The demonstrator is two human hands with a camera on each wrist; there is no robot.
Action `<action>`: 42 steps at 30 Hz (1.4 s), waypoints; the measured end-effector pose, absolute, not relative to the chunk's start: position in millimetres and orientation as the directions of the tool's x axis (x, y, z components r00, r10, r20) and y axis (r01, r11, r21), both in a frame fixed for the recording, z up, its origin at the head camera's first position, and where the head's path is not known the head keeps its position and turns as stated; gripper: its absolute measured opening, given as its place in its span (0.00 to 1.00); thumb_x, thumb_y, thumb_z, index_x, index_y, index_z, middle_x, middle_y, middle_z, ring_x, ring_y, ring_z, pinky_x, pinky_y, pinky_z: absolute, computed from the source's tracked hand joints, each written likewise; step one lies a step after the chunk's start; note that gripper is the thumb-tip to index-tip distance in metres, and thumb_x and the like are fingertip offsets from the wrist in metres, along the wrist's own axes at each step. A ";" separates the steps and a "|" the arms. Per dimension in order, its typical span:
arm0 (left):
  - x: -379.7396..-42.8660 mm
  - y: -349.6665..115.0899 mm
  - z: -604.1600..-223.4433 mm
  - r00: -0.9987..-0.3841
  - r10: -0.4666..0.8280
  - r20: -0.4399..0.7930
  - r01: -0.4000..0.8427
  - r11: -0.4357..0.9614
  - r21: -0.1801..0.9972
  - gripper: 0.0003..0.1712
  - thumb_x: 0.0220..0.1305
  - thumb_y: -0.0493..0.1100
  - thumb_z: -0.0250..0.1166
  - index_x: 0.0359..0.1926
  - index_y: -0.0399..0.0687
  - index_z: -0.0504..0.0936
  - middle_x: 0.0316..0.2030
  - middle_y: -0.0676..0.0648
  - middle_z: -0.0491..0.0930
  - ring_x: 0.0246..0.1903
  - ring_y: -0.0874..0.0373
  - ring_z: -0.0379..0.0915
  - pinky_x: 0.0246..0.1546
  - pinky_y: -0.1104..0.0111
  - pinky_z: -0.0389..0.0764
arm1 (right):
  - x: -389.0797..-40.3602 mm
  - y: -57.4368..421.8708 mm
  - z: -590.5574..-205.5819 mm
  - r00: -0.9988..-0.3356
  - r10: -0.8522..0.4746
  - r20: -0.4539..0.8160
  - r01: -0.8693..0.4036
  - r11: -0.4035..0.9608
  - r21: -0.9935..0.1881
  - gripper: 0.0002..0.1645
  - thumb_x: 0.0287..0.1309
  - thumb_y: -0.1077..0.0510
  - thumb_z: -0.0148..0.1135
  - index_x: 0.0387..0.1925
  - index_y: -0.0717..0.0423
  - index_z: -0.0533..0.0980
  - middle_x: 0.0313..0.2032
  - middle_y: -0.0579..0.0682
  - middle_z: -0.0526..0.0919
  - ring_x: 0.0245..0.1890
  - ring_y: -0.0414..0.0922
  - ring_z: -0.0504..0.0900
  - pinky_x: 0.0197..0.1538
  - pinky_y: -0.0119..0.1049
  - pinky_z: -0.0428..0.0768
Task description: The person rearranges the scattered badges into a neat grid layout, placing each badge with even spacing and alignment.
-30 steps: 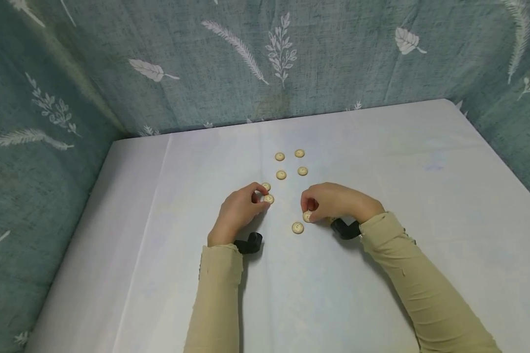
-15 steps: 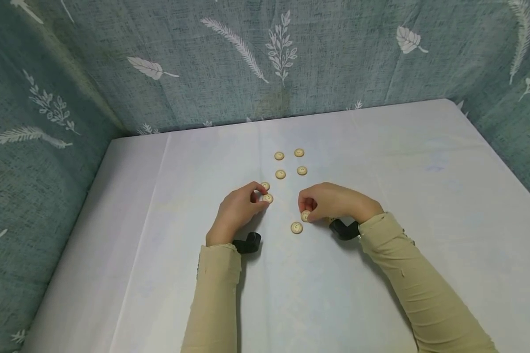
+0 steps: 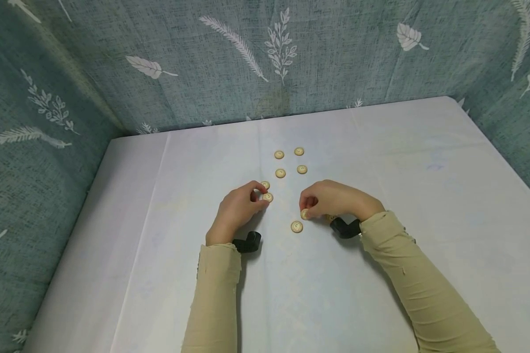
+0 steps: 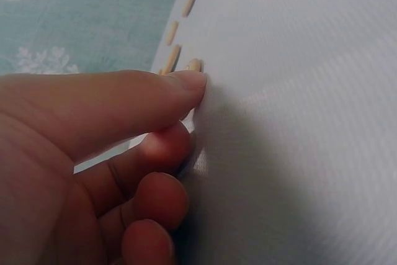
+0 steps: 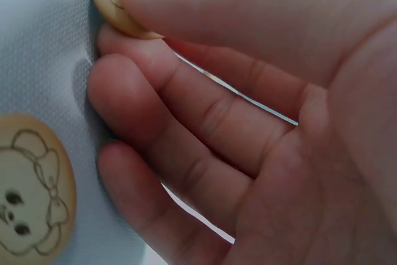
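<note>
Several round pale-yellow discs lie on the white-covered table. My left hand pinches one disc at its left edge between thumb and forefinger. A second disc sits just behind it, at the forefinger's tip. My right hand holds another disc by thumb and fingers, low over the cloth; the thumb covers much of its face in the right wrist view. Just in front of that hand lies a loose disc. A disc near the right fingers bears a cartoon animal face with a bow.
Beyond the hands lie more discs in two short rows, such as a near-right disc and a far-left disc. Another disc is partly hidden under the right wrist. Leaf-patterned green cloth hangs behind the white table.
The disc in my right hand has shifted very slightly left, and the thumb covers a bit more of it. My left hand stays in place.
</note>
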State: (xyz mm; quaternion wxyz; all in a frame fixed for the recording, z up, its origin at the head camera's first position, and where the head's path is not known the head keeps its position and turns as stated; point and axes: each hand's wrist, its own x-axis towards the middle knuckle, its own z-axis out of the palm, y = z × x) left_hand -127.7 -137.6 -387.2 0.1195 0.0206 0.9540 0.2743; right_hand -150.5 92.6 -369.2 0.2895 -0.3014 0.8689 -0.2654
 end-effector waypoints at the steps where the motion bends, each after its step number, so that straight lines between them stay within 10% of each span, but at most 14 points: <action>1: -127.8 -137.6 -387.4 -0.971 0.104 -0.216 -0.027 0.848 0.529 0.14 0.54 0.51 0.63 0.42 0.57 0.75 0.26 0.51 0.70 0.26 0.57 0.65 0.27 0.66 0.64 | -150.7 92.8 -369.5 -0.651 -0.677 -0.344 -0.368 0.677 -0.638 0.03 0.50 0.57 0.62 0.29 0.47 0.76 0.25 0.43 0.76 0.22 0.40 0.73 0.30 0.35 0.72; 42: -125.9 -137.1 -389.4 -0.972 0.091 -0.217 -0.043 0.839 0.543 0.13 0.54 0.51 0.63 0.42 0.58 0.75 0.27 0.51 0.71 0.26 0.56 0.66 0.27 0.66 0.64 | -162.8 112.2 -381.5 -0.653 -0.692 -0.309 -0.246 0.580 -0.777 0.04 0.53 0.56 0.61 0.32 0.49 0.78 0.27 0.45 0.78 0.29 0.42 0.73 0.35 0.37 0.71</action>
